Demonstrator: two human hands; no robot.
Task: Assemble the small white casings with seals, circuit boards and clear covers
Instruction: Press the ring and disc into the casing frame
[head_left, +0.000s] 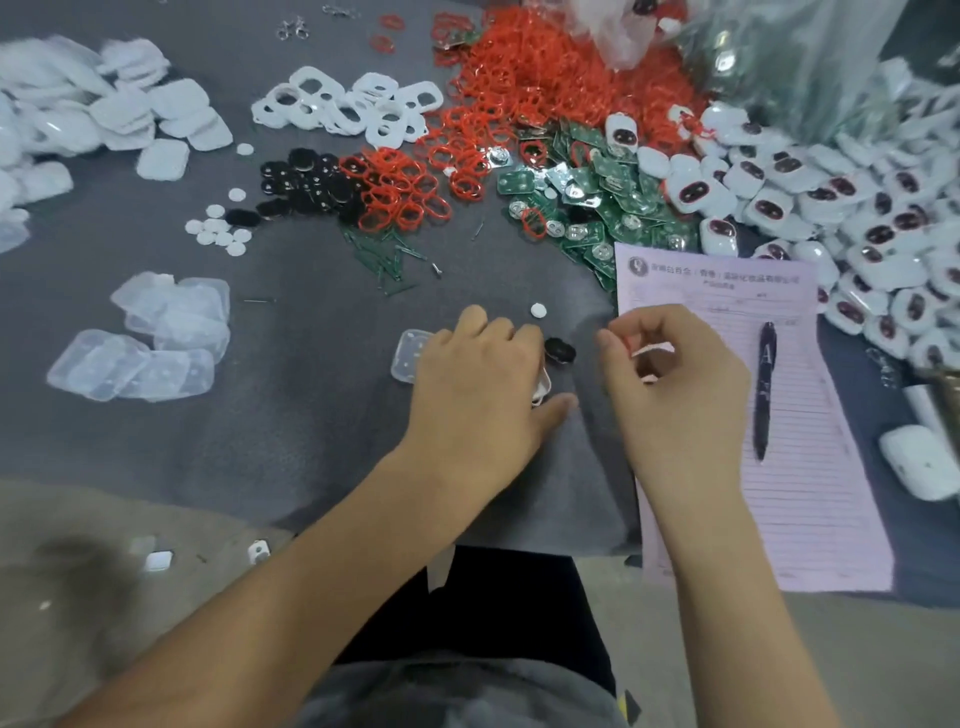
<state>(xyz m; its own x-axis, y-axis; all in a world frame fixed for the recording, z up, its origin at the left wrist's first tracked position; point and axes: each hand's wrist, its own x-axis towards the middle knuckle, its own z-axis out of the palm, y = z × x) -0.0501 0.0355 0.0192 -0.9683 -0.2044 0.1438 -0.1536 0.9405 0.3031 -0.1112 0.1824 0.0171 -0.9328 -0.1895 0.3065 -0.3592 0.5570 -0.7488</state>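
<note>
1. left hand (478, 379): palm down on the grey mat (311, 415), fingers curled over a small white casing (542, 388), of which only an edge shows under the knuckles beside the thumb.
2. right hand (675, 374): raised just right of the left hand, fingers curled in, thumb and forefinger pinching a red seal ring (629, 344); only a sliver of red shows, and a small white piece shows inside the curled fingers; what it is cannot be told.
3. black oval part (560, 349): on the mat between the two hands, just beside the left fingertips.
4. clear cover (408, 355): flat on the mat, partly hidden by the left hand.
5. white disc (538, 310): alone on the mat, just beyond the left hand.
6. red seal rings, heap (545, 78): far centre, spilling toward the black parts.
7. green circuit boards, heap (587, 187): right of centre, reaching under the pink form.
8. finished white casings, heap (831, 208): far right.
9. clear covers, pile (145, 343): left, well apart from the hands.
10. white frames, pile (353, 104): far centre-left.
11. pink lined form (810, 467): right, its left edge under the right hand, with a black pen (763, 389) lying on it.
</note>
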